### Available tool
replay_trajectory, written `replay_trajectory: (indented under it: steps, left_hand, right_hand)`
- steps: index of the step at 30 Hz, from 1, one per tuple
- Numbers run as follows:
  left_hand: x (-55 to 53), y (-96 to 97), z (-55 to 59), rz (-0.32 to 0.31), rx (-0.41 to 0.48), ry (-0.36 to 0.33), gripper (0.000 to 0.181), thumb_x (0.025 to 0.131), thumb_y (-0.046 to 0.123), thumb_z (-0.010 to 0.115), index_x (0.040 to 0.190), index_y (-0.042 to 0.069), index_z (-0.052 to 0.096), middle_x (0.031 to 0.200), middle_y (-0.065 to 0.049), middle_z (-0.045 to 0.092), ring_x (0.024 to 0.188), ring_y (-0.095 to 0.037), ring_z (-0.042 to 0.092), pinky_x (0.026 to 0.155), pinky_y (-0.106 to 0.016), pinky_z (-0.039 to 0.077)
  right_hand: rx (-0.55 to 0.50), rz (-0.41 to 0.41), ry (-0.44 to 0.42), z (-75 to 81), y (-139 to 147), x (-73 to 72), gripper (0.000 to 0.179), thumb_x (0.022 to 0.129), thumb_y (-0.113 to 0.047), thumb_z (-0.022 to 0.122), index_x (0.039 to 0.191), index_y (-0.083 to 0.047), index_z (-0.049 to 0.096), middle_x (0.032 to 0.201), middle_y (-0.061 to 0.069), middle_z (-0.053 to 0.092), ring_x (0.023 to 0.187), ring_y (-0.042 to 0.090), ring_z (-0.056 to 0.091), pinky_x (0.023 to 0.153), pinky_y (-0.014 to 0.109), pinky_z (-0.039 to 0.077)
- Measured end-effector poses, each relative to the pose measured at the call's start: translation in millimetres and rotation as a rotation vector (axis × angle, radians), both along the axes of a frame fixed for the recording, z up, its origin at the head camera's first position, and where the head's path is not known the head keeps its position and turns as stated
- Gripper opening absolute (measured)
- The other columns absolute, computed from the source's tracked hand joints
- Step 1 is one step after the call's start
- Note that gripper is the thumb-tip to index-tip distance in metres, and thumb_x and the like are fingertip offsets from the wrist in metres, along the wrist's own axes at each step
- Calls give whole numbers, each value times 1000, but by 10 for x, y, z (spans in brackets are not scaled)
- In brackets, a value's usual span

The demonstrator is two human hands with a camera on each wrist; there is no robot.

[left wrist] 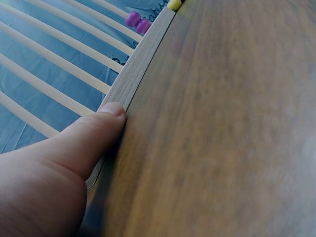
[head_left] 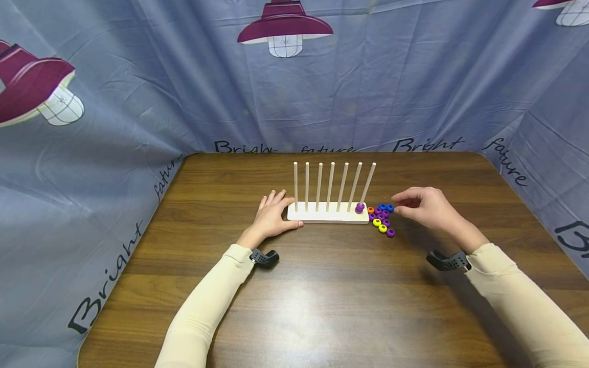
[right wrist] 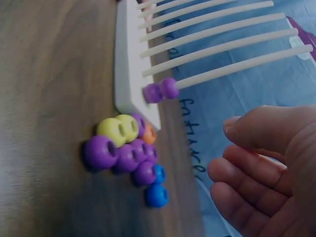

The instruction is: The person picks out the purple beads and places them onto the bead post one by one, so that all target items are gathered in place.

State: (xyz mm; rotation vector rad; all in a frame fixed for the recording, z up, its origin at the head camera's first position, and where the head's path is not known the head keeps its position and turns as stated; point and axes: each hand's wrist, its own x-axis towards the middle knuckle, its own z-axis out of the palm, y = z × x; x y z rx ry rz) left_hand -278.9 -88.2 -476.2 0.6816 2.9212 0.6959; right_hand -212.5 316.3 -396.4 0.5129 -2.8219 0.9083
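A pale wooden peg stand (head_left: 327, 217) carries several upright pegs. My left hand (head_left: 271, 214) holds its left end, the thumb (left wrist: 111, 111) along the front edge and the index finger at the back corner. Two purple beads (right wrist: 160, 90) are stacked low on the rightmost peg. To the right of the stand, my right hand (head_left: 425, 207) hovers with loosely bent fingers and nothing visible between them. Nearest to it are blue beads (right wrist: 156, 195) in a loose cluster with purple beads (head_left: 390, 233), yellow beads (head_left: 382, 228) and an orange bead (head_left: 370, 210).
The brown wooden table (head_left: 294, 286) extends in front of the stand and to both sides. A blue printed curtain (head_left: 368, 92) hangs behind the table and along its sides. Each wrist wears a black camera band (head_left: 264, 258).
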Motion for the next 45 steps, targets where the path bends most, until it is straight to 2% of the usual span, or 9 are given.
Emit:
replay_trajectory:
  steps: [12,24,34,45]
  left_hand:
    - [-3,7,2,-1,0,-6,82,84,59,74,150,18,51,167,-17,30,158,-42,15,129,-59,7]
    - [3,0,12,5,0,-10,81,84,59,74,150,18,51,167,-17,29,158,-43,15,129,-59,8]
    - [-3,0,9,1,2,-5,81,84,59,74,150,18,51,168,-17,29,158,-43,15,129,-60,8]
    - [0,0,14,0,0,-10,82,84,59,74,150,17,51,168,-17,29,158,-43,15,129,-59,7]
  right_hand:
    - [11,-16,-17,-265,41,191,22,83,-6,81,104,-2,78,95,11,76,76,-9,57,65,16,51]
    - [-12,-4,-11,-466,23,281,18,81,-5,79,99,-4,79,88,7,76,73,-10,58,63,13,51]
    - [-28,-15,5,-566,13,295,18,81,-7,82,99,-7,79,89,6,77,73,-9,59,65,12,51]
    - [-31,-10,62,-660,-37,268,19,79,-4,84,97,-7,79,87,5,76,72,-9,58,63,14,52]
